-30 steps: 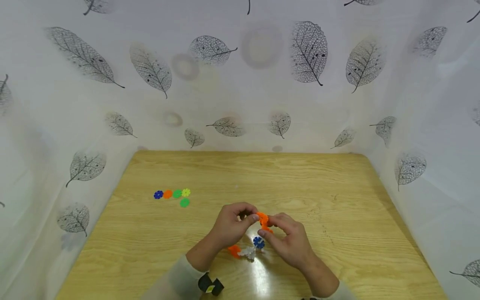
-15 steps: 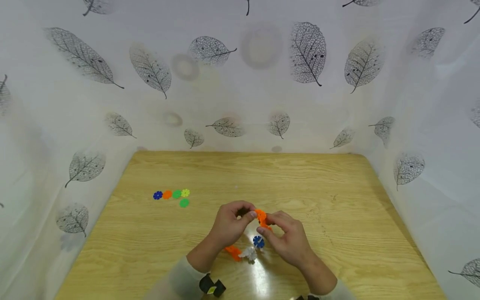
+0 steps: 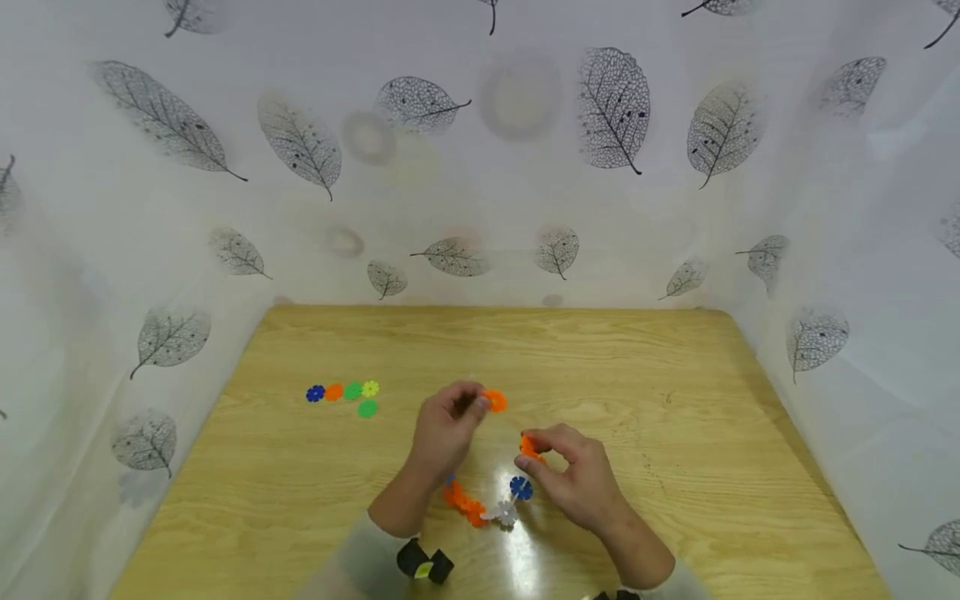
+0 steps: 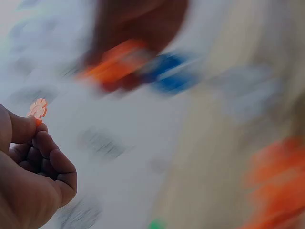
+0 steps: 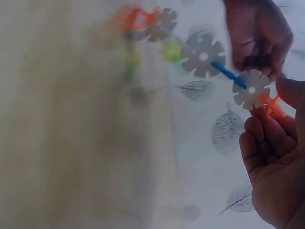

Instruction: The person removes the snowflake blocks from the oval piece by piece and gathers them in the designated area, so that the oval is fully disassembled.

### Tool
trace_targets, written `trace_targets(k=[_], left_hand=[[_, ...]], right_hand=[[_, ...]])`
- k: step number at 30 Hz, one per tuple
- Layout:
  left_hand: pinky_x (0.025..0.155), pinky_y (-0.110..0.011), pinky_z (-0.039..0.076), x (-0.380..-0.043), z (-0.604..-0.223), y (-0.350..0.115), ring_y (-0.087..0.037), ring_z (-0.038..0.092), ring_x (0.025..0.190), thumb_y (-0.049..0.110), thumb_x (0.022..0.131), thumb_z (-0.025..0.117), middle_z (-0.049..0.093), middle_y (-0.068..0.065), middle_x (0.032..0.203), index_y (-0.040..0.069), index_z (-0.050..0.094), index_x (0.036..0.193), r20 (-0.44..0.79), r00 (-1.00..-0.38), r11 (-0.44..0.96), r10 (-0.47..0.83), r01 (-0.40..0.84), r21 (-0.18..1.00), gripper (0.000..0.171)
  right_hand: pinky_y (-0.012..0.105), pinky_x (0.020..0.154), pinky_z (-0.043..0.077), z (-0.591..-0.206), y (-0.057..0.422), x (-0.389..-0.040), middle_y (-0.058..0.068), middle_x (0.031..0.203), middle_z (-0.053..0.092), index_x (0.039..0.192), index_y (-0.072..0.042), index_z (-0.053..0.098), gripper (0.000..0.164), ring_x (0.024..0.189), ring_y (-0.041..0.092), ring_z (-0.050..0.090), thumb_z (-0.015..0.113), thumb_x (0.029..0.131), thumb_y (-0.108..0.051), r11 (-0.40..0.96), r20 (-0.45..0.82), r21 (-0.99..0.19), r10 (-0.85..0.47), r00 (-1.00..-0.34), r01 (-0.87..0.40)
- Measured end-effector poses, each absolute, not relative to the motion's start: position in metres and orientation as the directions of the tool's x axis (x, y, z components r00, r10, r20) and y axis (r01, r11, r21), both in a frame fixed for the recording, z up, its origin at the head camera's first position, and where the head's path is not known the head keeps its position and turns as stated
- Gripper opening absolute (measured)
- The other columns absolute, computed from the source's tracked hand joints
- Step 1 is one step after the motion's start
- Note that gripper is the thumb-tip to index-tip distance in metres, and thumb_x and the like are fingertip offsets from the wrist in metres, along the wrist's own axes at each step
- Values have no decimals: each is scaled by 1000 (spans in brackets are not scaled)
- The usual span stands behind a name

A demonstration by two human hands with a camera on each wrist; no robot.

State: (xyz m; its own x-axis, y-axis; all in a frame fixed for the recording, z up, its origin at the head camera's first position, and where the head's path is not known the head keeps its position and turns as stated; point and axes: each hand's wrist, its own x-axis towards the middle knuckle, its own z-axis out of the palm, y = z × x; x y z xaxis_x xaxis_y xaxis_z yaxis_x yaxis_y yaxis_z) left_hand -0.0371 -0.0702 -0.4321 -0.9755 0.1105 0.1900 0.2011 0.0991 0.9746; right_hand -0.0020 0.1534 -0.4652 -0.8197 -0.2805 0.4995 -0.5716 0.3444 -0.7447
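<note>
My left hand [image 3: 442, 432] pinches a single orange notched disc [image 3: 495, 401] between thumb and fingers; the left wrist view shows this orange disc [image 4: 39, 109] standing on edge. To the right and nearer me, my right hand [image 3: 576, 477] pinches orange discs [image 3: 529, 447] at one end of a linked chain. A blue disc [image 3: 521, 488], pale discs [image 3: 506, 513] and several orange discs [image 3: 465, 506] follow along it, curving below my hands. In the right wrist view, a pale disc [image 5: 251, 89] sits beside my right fingertips. My left forearm partly hides the chain's far end.
Loose discs lie flat on the wooden table [image 3: 675, 375] at the left: blue [image 3: 316, 393], orange [image 3: 333, 392], green [image 3: 352, 391] and yellow [image 3: 371, 388], with another green disc [image 3: 367, 408] just below. A leaf-print curtain [image 3: 510, 200] encloses the table's back and sides.
My left hand has drawn away up and left with one orange disc, now apart from the orange discs in my right hand. The right hand has barely moved; more of the chain shows.
</note>
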Motion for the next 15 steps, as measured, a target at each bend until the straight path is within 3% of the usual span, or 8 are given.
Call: trace_targets(k=[3,6,15], left_hand=[[76,-25,54,-46,-418,-87,-17,63,86,5,100,68,69,-12,95,-2,70,105,224,-974,81,33,226,971,9],[75,-25,53,-52,-412,-100,-18,61,86,11,101,68,69,-11,97,1,70,107,236,-969,137,73,244,960,12],[78,-28,56,-44,-436,-125,-21,67,92,18,99,74,73,-4,98,8,75,107,102,-993,206,50,111,972,13]], right_hand=[[38,75,58,-470,158,1,-4,95,76,110,-10,79,29,85,14,70,88,83,-8,375,485,-747,-257,-836,-549],[40,76,58,-472,162,1,-6,95,76,111,-12,79,29,86,13,69,88,83,-9,386,467,-763,-226,-855,-519],[39,76,57,-479,163,4,-5,96,75,112,-10,78,33,86,16,69,88,81,-4,358,449,-791,-213,-868,-497]])
